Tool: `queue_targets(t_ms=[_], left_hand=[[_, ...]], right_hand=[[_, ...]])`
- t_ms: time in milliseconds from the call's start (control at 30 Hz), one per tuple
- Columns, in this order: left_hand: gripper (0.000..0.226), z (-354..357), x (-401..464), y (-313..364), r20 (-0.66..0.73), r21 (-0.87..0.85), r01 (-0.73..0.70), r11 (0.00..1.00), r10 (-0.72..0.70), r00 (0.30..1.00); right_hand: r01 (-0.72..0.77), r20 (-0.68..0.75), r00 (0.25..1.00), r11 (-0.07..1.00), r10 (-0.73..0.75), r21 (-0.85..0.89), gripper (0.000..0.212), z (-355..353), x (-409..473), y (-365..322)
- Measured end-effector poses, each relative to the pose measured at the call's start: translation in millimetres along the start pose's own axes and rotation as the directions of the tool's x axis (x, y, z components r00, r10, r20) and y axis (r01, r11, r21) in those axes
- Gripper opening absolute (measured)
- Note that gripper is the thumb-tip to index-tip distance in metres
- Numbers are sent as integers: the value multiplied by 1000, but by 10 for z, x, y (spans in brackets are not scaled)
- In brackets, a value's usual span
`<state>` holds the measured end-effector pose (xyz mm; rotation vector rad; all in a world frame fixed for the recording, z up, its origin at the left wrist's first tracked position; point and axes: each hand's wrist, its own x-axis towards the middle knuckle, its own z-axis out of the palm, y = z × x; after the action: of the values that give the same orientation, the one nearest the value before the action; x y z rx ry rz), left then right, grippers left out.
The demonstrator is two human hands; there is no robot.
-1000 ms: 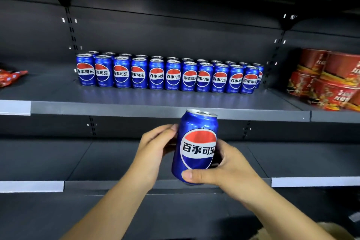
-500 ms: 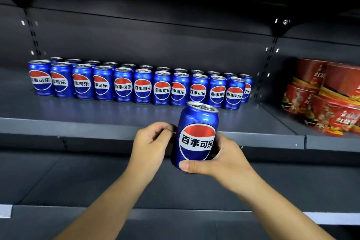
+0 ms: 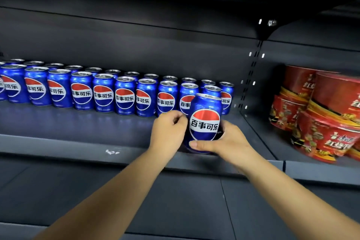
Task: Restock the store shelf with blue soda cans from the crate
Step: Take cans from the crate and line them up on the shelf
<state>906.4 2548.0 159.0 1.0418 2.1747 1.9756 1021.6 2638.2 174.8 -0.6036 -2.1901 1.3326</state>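
Note:
Both my hands hold one blue soda can [image 3: 205, 122] upright over the front part of the dark shelf [image 3: 78, 142], near its right end. My right hand [image 3: 224, 140] grips the can's lower right side, thumb across the front. On the can's left side my left hand [image 3: 168, 132] has its fingers curled against it. Behind them, several matching blue cans [image 3: 103, 93] stand in two rows along the back of the shelf. Whether the held can touches the shelf is hidden. The crate is out of view.
Red round tubs [image 3: 323, 121] are stacked on the neighbouring shelf section to the right, past a divider edge [image 3: 259, 132]. A lower dark shelf [image 3: 175, 200] runs under my forearms. Another shelf overhangs at the top.
Both hands have carried the can up and forward, from below the shelf edge to over the shelf's front. The view has shifted right and closer.

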Motion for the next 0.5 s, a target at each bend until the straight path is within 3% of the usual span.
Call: queue_targets(t_ms=[233, 367, 500], left_hand=[[30, 494, 243, -63, 112, 129, 21, 991, -36, 993], [21, 707, 302, -119, 163, 121, 72, 990, -91, 982], [29, 957, 356, -176, 169, 103, 109, 989, -126, 978]], right_hand=[[4, 59, 998, 995, 2, -96, 49, -415, 368, 321], [-56, 53, 997, 997, 59, -49, 54, -560, 483, 512], [-85, 19, 996, 996, 86, -23, 55, -699, 548, 651]])
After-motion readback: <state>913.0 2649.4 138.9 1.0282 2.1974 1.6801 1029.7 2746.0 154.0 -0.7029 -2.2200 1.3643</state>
